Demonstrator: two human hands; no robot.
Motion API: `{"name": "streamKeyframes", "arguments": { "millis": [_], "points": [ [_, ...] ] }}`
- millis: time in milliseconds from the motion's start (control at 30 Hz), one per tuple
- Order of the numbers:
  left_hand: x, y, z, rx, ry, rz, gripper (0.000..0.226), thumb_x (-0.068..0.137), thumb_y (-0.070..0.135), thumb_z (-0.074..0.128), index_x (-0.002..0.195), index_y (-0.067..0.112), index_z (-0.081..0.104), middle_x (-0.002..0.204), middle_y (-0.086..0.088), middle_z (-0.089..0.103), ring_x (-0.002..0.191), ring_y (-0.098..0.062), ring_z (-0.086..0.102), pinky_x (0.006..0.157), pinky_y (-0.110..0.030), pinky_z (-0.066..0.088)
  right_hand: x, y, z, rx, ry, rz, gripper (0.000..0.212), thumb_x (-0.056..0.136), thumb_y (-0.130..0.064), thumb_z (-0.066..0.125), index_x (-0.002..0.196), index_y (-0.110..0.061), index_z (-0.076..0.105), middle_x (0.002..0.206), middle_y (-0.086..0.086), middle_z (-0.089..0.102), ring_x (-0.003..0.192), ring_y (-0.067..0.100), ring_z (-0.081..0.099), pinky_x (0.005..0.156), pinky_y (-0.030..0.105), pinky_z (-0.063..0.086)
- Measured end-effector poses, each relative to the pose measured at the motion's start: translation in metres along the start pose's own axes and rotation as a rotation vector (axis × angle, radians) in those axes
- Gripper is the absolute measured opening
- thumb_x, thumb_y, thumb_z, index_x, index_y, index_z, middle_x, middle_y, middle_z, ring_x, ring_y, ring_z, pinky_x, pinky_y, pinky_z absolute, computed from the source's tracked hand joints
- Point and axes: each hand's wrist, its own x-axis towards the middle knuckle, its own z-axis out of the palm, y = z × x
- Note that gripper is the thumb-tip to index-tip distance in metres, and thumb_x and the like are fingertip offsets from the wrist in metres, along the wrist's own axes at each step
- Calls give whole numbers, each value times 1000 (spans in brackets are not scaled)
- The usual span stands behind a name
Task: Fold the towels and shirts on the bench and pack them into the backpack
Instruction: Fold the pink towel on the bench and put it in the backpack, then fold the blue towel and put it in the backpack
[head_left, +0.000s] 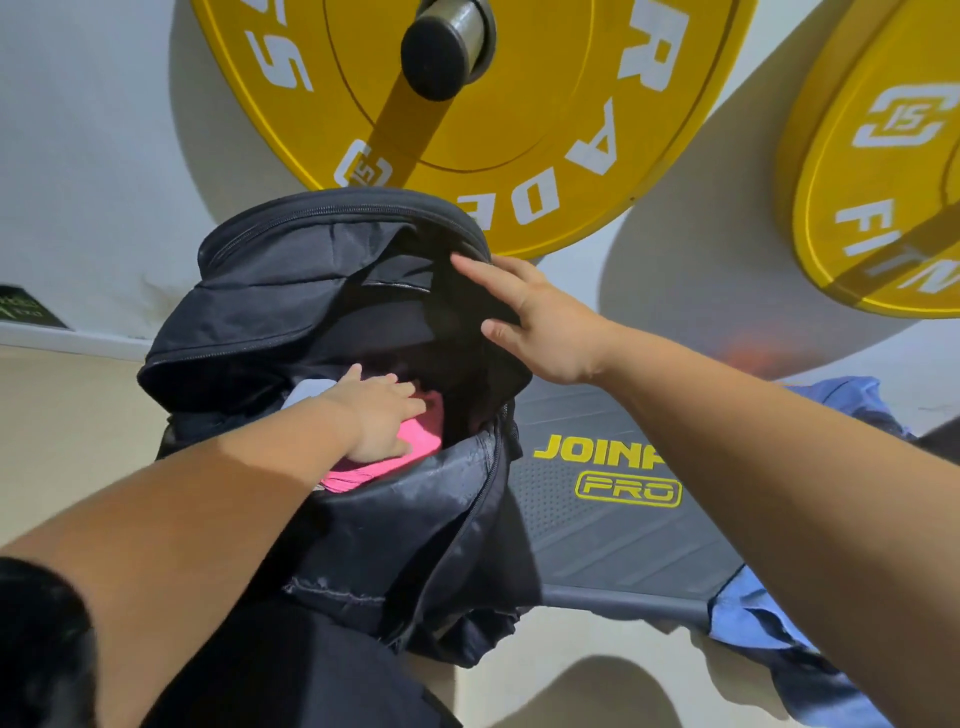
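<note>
There were two round yellow weight plates, the middle plate (545, 104) and the right plate (883, 208). One black fabric backpack (311, 291), one grey padded bench (597, 545) and one folded pink cloth (415, 441) showed. There were two bare hands, the left hand (379, 415) and the right hand (540, 322). The crumpled blue cloth (753, 618) numbered one or two pieces; I could not tell.

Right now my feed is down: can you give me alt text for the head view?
The left hand presses a folded pink cloth into the open black backpack, while the right hand pushes its rim back. Blue clothing lies on the grey bench, with yellow weight plates beyond.
</note>
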Motion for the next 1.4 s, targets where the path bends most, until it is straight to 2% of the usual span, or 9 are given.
{"name": "streamKeyframes", "arguments": {
  "millis": [167,333,433,733,867,1133,1233,1300,1400],
  "points": [
    [-40,29,-30,-274,366,-32,39,97,43,48,136,38,54,141,7,54,125,-19,53,104,-42,45,-50,4,-10,36,10,85,60,104,-18,50,154,-42,28,164,10,16,147,27,30,118,34,29],
    [-66,105,-77,-306,547,66,30,97,45,49,120,33,64,119,8,63,109,-16,57,93,-37,49,-133,46,-21,52,59,304,60,102,-20,52,154,-39,30,161,10,23,140,27,41,117,33,30],
    [-58,158,-94,-294,545,130,33,96,47,52,123,30,63,122,4,63,114,-21,57,95,-35,47,-192,87,-22,-3,21,470,64,97,-20,57,154,-36,32,159,12,23,142,29,37,115,27,27],
    [12,331,-91,-326,326,214,47,92,49,58,133,27,53,128,-1,56,118,-26,55,91,-37,47,-336,193,-17,-59,-72,902,62,97,-20,47,153,-40,29,159,5,26,134,41,38,100,48,47],
    [43,390,-74,-321,248,222,54,90,53,60,137,28,49,131,-3,54,121,-28,53,95,-41,47,-359,223,-21,-59,-164,1045,67,94,-15,50,151,-45,30,161,8,20,140,43,34,107,55,39],
    [88,453,-34,-218,111,290,85,76,62,70,147,28,38,141,0,44,128,-29,45,101,-44,46,-382,240,-22,120,-275,1079,46,99,-14,54,144,-10,48,146,14,49,133,32,48,109,40,42],
    [90,461,-26,-68,229,271,54,81,54,67,125,27,54,122,0,48,114,-27,50,87,-41,49,-380,241,-22,137,-221,1087,36,98,-10,52,133,-5,57,135,15,57,124,33,55,102,38,47],
    [92,462,-24,-184,334,260,23,91,43,61,104,24,62,110,0,55,105,-26,55,81,-38,48,-379,242,-26,216,-122,1086,38,95,-9,56,132,-4,59,133,16,59,125,33,56,100,38,46],
    [89,451,-25,-418,339,291,17,93,39,61,88,23,64,92,6,59,90,-22,57,74,-35,47,-380,238,-34,275,-40,1048,39,95,-6,54,133,-5,60,134,16,60,122,31,58,98,36,47]
  ]
}}
